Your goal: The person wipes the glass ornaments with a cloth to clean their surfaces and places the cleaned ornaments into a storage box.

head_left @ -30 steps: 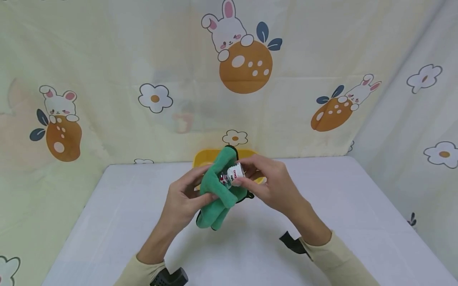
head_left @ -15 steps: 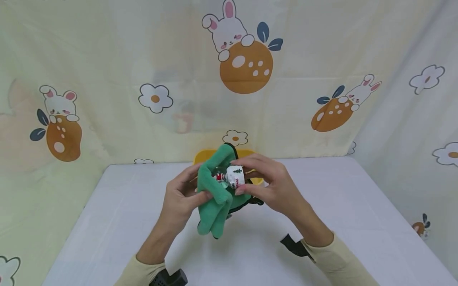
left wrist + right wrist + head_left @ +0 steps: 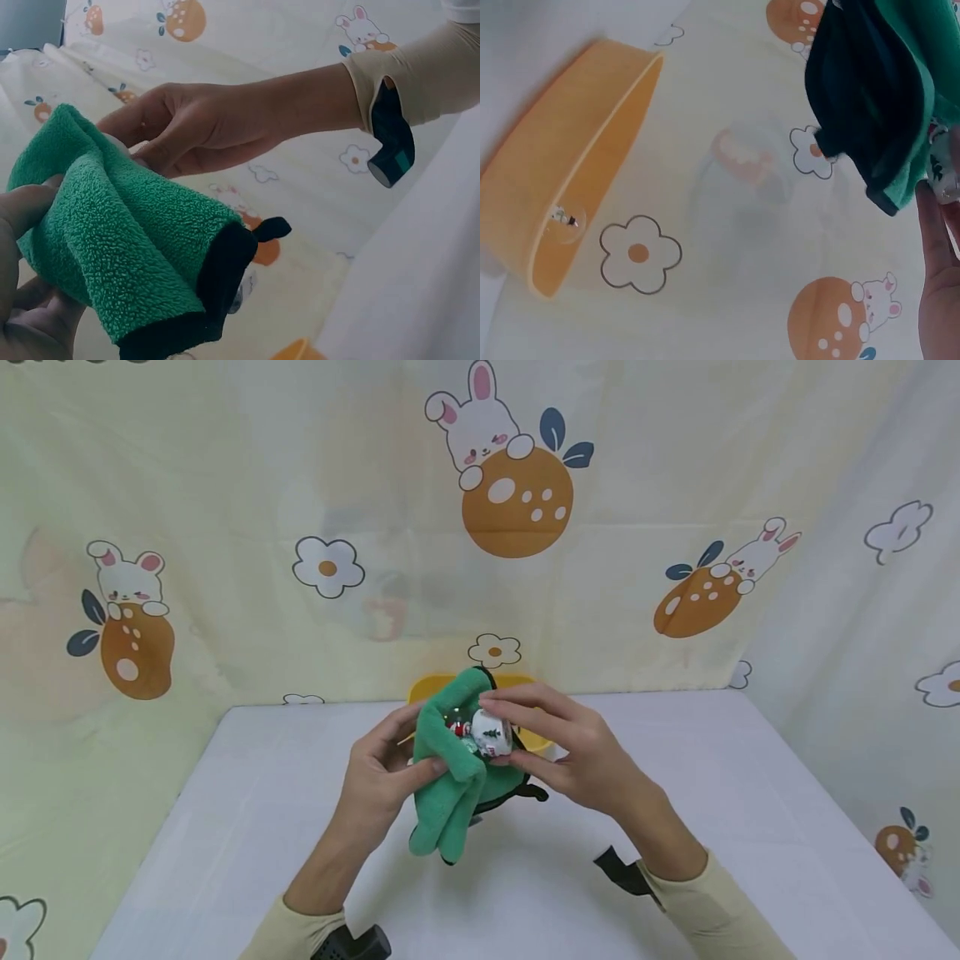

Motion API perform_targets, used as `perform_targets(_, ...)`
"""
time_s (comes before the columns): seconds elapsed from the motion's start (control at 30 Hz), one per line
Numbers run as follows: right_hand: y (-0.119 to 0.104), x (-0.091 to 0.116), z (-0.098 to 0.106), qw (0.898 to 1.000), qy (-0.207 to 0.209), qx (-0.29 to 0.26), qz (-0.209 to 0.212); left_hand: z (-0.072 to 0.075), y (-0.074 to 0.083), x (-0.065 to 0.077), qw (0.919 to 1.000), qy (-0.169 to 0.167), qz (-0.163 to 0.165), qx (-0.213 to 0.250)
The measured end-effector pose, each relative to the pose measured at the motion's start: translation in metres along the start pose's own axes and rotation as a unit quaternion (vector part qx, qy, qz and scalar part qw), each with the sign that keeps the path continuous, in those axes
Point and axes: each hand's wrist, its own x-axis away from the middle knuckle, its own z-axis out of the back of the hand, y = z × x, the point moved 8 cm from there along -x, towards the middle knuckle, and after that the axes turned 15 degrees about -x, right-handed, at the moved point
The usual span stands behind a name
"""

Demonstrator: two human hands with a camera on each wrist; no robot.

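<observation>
In the head view a small snow globe (image 3: 491,733), with a clear dome and a white base printed with a green tree, lies tilted in the folds of a green towel (image 3: 450,802) with black edging. My left hand (image 3: 381,770) grips the towel from the left, wrapped about the dome, thumb in front. From the right, my right hand (image 3: 573,745) pinches the white base between thumb and fingers. The left wrist view shows the fluffy towel (image 3: 112,232) hiding most of the globe. At the right wrist view's edge, the base (image 3: 943,169) shows beside my fingers.
Behind the hands, a yellow basin (image 3: 429,687) stands at the back edge of the white table (image 3: 292,793). Inside it, in the right wrist view, sits a clear dome with a small figure (image 3: 568,220). A printed curtain (image 3: 360,468) hangs close behind the table.
The globe's base has turned in my right fingers, its lettering giving way to the tree print. The towel has shifted slightly, its black loop swinging lower right. My left hand keeps its hold.
</observation>
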Motion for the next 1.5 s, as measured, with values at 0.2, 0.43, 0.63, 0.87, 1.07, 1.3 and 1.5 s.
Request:
perform_targets(0.2,-0.011,-0.003,-0.002,0.996,-0.044,0.058,0.047,-0.001,-0.002,-0.001,0.9999,0.003,0.012,0.002)
perform_targets(0.43,-0.025,-0.003,-0.004,0.984,-0.049,0.139,0.105,-0.002,-0.002,-0.001,0.9999,0.005,0.016,-0.005)
perform_targets(0.63,-0.021,-0.001,-0.007,0.982,-0.049,0.162,0.085,-0.004,-0.001,-0.002,1.0000,-0.004,0.006,-0.006)
perform_targets(0.87,-0.002,0.003,-0.005,0.993,-0.024,0.116,-0.018,0.000,0.004,-0.001,0.9991,0.016,-0.021,-0.033)
perform_targets(1.07,0.006,0.006,-0.004,0.996,-0.008,0.061,-0.060,0.000,0.009,0.000,0.9962,0.022,-0.050,-0.067)
perform_targets(1.3,0.014,0.005,-0.004,0.993,0.012,0.005,-0.116,0.001,0.014,0.001,0.9927,0.024,-0.080,-0.086)
perform_targets(1.5,0.017,0.006,-0.006,0.990,-0.004,-0.010,-0.138,0.003,0.015,0.000,0.9939,0.010,-0.088,-0.066)
